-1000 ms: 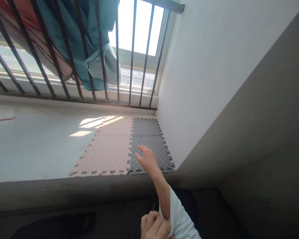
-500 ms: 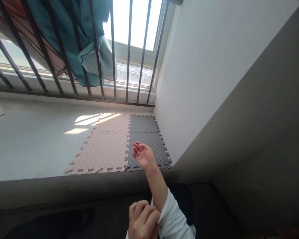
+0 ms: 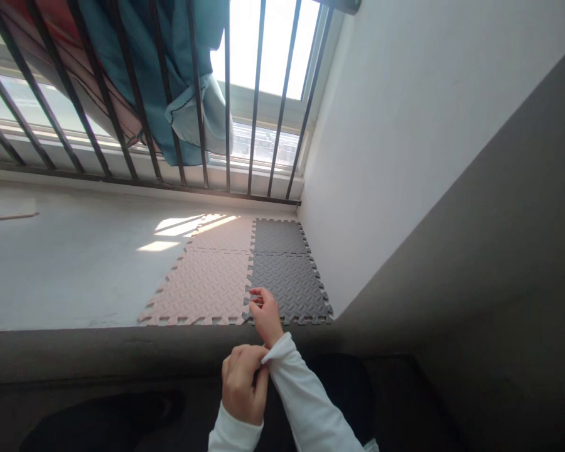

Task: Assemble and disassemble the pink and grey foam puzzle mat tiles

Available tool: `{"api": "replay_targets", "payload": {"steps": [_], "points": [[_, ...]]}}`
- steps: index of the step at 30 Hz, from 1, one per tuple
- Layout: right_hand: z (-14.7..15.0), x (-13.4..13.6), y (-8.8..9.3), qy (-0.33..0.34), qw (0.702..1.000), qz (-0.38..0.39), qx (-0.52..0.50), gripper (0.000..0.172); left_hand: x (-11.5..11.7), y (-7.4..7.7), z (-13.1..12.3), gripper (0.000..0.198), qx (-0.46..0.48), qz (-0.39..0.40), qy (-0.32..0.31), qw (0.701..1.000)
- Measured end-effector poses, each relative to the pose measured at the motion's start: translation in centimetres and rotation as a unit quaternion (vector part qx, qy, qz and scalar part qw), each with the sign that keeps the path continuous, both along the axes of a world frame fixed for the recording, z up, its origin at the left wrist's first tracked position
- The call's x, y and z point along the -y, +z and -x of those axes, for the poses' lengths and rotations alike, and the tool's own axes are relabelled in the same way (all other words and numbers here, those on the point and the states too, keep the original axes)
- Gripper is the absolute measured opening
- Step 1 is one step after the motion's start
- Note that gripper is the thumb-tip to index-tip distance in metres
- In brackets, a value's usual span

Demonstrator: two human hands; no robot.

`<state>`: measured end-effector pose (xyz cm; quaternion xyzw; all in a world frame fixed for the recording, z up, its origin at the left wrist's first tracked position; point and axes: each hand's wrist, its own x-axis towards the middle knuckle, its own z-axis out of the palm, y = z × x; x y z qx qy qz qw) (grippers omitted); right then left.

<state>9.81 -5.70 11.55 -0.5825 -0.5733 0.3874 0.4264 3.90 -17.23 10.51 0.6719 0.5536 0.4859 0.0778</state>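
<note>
My left hand (image 3: 243, 383) pinches the cuff of my white right sleeve (image 3: 292, 389) at the wrist, fingers closed on the fabric. My right hand (image 3: 265, 312) is raised in front of the ledge with its fingers curled loosely and nothing in them. It hovers over the near edge of a grey foam puzzle mat (image 3: 288, 282), which is joined to a pink foam mat (image 3: 207, 285) on its left. Both mats lie flat on the white window ledge (image 3: 66, 270).
Black metal bars (image 3: 193, 94) stand along the back of the ledge before a bright window. Teal cloth (image 3: 169, 69) and red cloth hang behind the bars. A white wall (image 3: 405, 125) closes the right side. The ledge's dark front face (image 3: 98, 355) runs below.
The white sleeve, bunched at the forearm before, now covers my right arm to the wrist, drawn there by my left hand. My right hand has pulled back and curled its fingers.
</note>
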Motion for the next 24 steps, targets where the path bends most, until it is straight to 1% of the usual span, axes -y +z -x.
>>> {"api": "replay_targets", "payload": {"steps": [2,4,5,7,9,12,14,15,17,18,21,24], "points": [[0.0,0.2,-1.4,0.052,0.991,-0.01,0.124,0.034,-1.4,-0.6,1.1,0.021,-0.033,0.056,0.042,0.997],[-0.5,0.1,-2.5,0.089,0.964,-0.001,0.251,0.038,-2.8,-1.2,2.1,0.021,-0.081,0.126,0.061,0.987],[-0.9,0.0,-2.9,0.093,0.946,0.006,0.309,0.04,-3.6,-1.5,2.6,0.02,-0.108,0.165,0.066,0.978],[-1.9,-0.5,-3.5,0.079,0.908,0.027,0.41,0.041,-5.2,-2.0,3.7,0.023,-0.164,0.239,0.075,0.954],[-3.1,-1.3,-3.6,0.075,0.872,0.048,0.482,0.041,-7.0,-2.3,4.9,0.028,-0.219,0.303,0.084,0.924],[-5.0,-2.9,-3.6,0.073,0.835,0.093,0.538,0.041,-9.6,-2.8,6.3,0.035,-0.29,0.384,0.079,0.873],[-6.2,-4.1,-3.5,0.069,0.812,0.138,0.562,0.046,-11.0,-3.1,6.7,0.046,-0.32,0.434,0.053,0.84],[-6.6,-4.7,-3.5,0.066,0.802,0.162,0.571,0.051,-11.5,-3.3,6.8,0.053,-0.328,0.452,0.034,0.829],[-7.3,-5.8,-3.5,0.065,0.787,0.205,0.579,0.066,-12.2,-3.6,6.5,0.061,-0.34,0.467,-0.005,0.816],[-7.6,-6.3,-3.4,0.067,0.781,0.223,0.579,0.074,-12.4,-3.6,6.3,0.061,-0.347,0.466,-0.018,0.814],[-7.8,-7.9,-3.3,0.087,0.769,0.258,0.578,0.092,-12.8,-3.2,5.5,0.052,-0.373,0.467,-0.029,0.801],[-7.5,-9.3,-3.0,0.131,0.757,0.268,0.581,0.102,-13.2,-2.4,4.9,0.051,-0.383,0.491,-0.032,0.782]]}}
